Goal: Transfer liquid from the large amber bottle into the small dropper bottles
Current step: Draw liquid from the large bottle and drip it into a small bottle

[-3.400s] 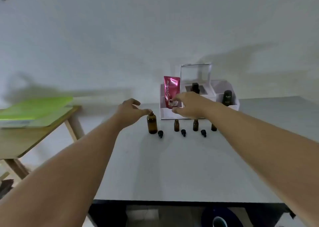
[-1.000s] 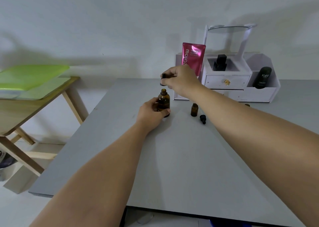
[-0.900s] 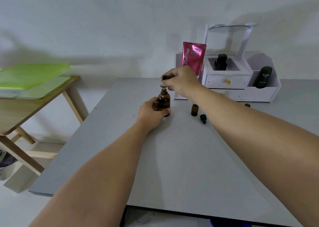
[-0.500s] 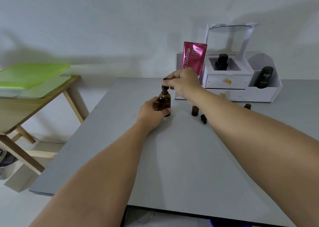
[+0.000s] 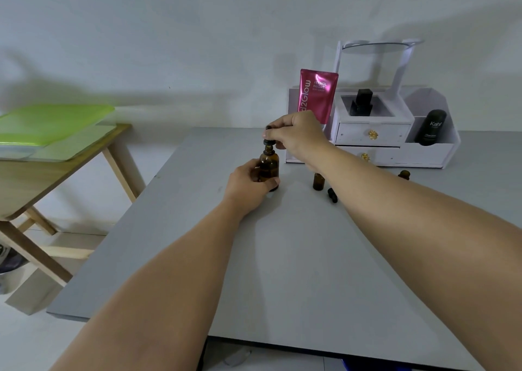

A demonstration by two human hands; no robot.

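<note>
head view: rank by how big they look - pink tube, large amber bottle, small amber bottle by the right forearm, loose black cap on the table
1. pink tube
2. large amber bottle, partly hidden by the left hand
3. small amber bottle
4. loose black cap

The tube stands farther back, so its lead is no nearness effect.

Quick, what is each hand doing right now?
Left hand: closed around the large amber bottle.
Right hand: pinching the dropper cap at the bottle's neck.
</note>
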